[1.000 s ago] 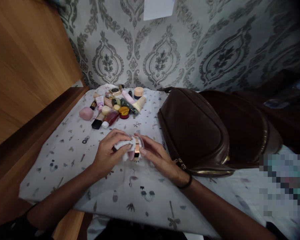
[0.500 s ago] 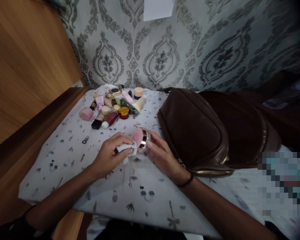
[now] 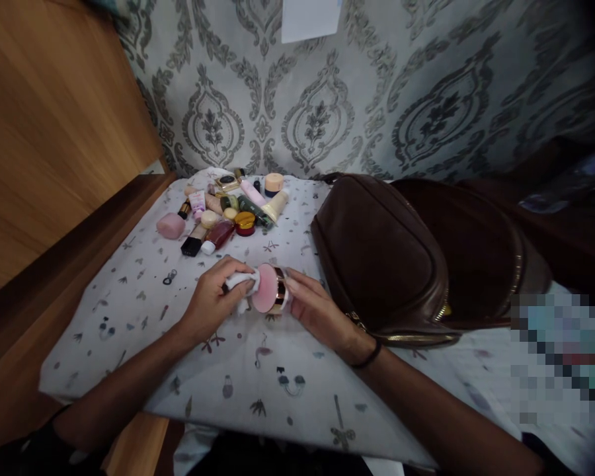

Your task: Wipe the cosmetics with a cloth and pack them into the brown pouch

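My right hand (image 3: 315, 304) is closed around a cosmetic jar (image 3: 268, 289) with a pink lid and a shiny gold band, tilted so the lid faces left. Pinched in my left hand (image 3: 218, 297) is a crumpled white wipe (image 3: 242, 283), held at the left edge of the lid. Both hands are above the patterned white cloth (image 3: 228, 363). Behind them lies a group of cosmetics: a dark red bottle with a white cap (image 3: 219, 236), an amber-lidded jar (image 3: 244, 223), a cream tube (image 3: 276, 206) and a pink rounded item (image 3: 171, 225).
A brown leather backpack (image 3: 377, 244) lies unzipped to the right of my hands. On the left stands a wooden panel (image 3: 64, 99) with a dark ledge (image 3: 79, 264). Patterned grey fabric (image 3: 258, 92) covers the back, with a white sheet of paper (image 3: 311, 18) on it.
The jar has turned so more of its pink lid faces me, and it sits slightly lower and left. The wipe has shifted from across the lid's face to its left edge.
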### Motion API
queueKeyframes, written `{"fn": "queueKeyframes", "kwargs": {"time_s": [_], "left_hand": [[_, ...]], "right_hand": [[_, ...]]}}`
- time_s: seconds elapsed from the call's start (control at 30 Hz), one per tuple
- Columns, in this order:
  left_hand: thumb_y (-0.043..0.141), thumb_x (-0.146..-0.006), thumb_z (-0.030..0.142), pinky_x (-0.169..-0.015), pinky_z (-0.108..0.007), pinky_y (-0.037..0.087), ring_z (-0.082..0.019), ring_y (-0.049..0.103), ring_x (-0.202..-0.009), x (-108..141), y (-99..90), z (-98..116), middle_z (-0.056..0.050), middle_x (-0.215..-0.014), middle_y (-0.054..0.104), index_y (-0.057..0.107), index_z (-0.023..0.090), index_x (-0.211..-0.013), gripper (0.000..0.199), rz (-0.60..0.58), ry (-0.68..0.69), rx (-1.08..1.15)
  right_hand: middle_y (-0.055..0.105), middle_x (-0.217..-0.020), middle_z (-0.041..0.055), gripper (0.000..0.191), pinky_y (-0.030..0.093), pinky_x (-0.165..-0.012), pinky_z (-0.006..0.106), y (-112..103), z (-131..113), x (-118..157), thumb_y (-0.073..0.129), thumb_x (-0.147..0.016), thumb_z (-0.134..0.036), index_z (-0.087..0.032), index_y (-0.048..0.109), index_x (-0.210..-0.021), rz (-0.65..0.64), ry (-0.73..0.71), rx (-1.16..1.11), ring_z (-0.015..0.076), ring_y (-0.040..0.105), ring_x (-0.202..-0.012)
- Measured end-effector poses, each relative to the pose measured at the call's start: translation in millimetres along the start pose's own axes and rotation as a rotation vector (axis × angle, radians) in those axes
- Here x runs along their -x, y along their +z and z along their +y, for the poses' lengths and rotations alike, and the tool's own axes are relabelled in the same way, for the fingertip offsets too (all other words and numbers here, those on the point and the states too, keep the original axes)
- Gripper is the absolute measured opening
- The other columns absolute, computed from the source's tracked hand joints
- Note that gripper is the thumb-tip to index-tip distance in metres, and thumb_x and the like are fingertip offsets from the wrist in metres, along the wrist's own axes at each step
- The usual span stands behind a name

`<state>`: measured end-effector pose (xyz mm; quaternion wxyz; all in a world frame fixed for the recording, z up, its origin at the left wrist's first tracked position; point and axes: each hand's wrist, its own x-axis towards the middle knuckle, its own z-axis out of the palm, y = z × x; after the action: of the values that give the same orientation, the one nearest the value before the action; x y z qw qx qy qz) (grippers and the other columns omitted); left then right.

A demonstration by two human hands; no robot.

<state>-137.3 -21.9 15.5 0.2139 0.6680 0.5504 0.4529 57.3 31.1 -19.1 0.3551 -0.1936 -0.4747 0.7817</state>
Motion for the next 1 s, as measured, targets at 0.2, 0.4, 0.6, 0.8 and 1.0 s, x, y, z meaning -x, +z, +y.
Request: {"fn": "queueKeyframes", "kwargs": {"time_s": [0.2, 0.4, 0.6, 0.8, 1.0], "left_hand": [[0.064, -0.089, 0.024, -0.084, -0.030, 0.048, -0.019, 0.063, -0.091, 2.8, 1.9, 4.7, -0.004, -0.095, 0.068, 0.070, 0.020, -0.096, 0.010, 0.001, 0.125, 0.063], [0.061, -0.091, 0.024, -0.083, -0.028, 0.047, -0.017, 0.063, -0.091, 2.2, -0.4, 4.1, -0.004, -0.094, 0.067, 0.070, 0.018, -0.097, 0.012, -0.039, 0.117, 0.030], [0.055, -0.092, 0.039, -0.065, -0.025, 0.043, -0.016, 0.060, -0.075, -0.2, -1.1, 1.1, -0.004, -0.095, 0.069, 0.069, 0.018, -0.103, 0.027, -0.102, -0.132, 0.027], [0.063, -0.083, 0.055, -0.057, -0.022, 0.040, -0.013, 0.053, -0.063, -1.5, -1.6, -1.0, -0.002, -0.080, 0.065, 0.067, 0.015, -0.099, 0.043, -0.187, -0.370, 0.261], [0.072, -0.075, 0.061, -0.055, -0.022, 0.041, -0.014, 0.055, -0.059, 2.7, 2.5, -1.1, -0.002, -0.072, 0.066, 0.065, 0.017, -0.100, 0.051, -0.204, -0.537, 0.444]], "right_hand": [[0.070, -0.113, 0.0055, 0.040, 0.056, -0.079, 0.032, 0.3, 1.3, 2.0, 0.076, -0.082, -0.046, -0.027, 0.067, -0.116, 0.059, -0.003, 0.101, 0.0198, 0.067, -0.099], [0.067, -0.110, 0.0018, 0.044, 0.054, -0.077, 0.025, 2.9, -3.3, 2.8, 0.084, -0.074, -0.037, -0.026, 0.062, -0.110, 0.141, -0.029, -0.005, 0.0157, 0.065, -0.097], [0.063, -0.117, 0.0022, 0.063, 0.055, -0.086, 0.031, 7.4, -8.0, 2.4, 0.083, -0.073, -0.038, -0.030, 0.054, -0.129, 0.073, -0.032, -0.123, 0.0170, 0.066, -0.101], [0.058, -0.099, -0.0009, 0.058, 0.057, -0.065, 0.028, 3.5, 2.9, -1.4, 0.082, -0.070, -0.055, -0.025, 0.045, -0.104, 0.148, -0.051, 0.125, 0.0139, 0.066, -0.077], [0.058, -0.085, -0.0017, 0.056, 0.048, -0.048, 0.025, 12.1, -8.6, 9.8, 0.056, -0.085, -0.070, -0.023, 0.037, -0.110, 0.164, -0.018, 0.525, 0.0122, 0.059, -0.055]]}}
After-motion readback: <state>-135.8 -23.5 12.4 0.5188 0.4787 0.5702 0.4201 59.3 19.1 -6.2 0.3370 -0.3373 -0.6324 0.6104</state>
